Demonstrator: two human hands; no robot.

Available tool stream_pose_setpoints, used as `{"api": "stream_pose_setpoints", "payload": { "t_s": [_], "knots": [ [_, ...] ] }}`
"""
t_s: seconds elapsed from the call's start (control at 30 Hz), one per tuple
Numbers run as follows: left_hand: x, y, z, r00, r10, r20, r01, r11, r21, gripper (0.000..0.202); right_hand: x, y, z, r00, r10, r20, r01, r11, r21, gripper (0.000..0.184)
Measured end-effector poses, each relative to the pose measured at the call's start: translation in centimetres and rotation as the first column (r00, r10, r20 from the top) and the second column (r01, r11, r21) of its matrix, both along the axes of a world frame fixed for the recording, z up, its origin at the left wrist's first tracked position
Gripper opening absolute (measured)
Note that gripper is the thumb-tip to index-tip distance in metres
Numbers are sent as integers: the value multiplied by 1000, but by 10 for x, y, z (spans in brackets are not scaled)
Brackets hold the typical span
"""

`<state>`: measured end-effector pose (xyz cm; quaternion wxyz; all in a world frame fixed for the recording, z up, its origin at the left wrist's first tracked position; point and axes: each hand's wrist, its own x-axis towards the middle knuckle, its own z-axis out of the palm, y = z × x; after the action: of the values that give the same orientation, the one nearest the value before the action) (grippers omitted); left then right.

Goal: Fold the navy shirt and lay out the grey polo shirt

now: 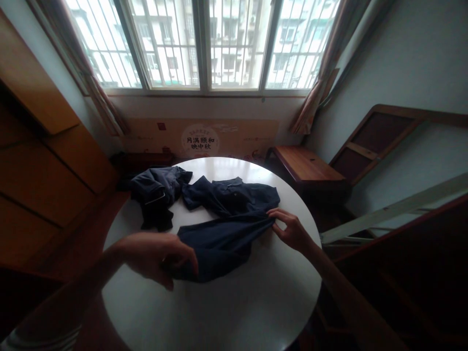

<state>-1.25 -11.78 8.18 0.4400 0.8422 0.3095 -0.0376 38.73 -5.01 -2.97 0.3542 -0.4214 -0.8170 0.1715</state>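
A dark navy polo shirt [219, 239] with short sleeves and a collar lies rumpled on a round white table [234, 312]. Its collar is toward the window, and the lower part is pulled into folds toward the right. Thumb and fingers of my right hand [288, 229] pinch the shirt at its right side. Over the shirt's near left corner, my left hand [161, 258] is curved, its thumb apart from the fingers and nothing visible between them; whether it touches the cloth is unclear.
A heap of dark clothing [157, 190] lies at the table's far left, touching the shirt's sleeve. Beyond the table are a low wooden stand [307, 163] on the right and a barred window [204, 48]. Wooden cabinets [47, 161] line the left.
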Motion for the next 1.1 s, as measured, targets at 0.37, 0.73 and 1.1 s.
{"api": "stream_pose_setpoints", "payload": {
  "t_s": [0.37,0.73,1.1],
  "knots": [
    [46,117,-83,827,555,95,-549,759,349,33,-32,-17,16,963,192,188,-177,980,-89,32],
    [75,158,-129,729,685,-8,-553,595,583,56,-75,-31,-2,847,306,434,-328,944,-26,29],
    [28,175,-92,590,804,69,-589,371,718,30,37,-59,42,956,221,-193,-280,884,-374,59]
  ]
}}
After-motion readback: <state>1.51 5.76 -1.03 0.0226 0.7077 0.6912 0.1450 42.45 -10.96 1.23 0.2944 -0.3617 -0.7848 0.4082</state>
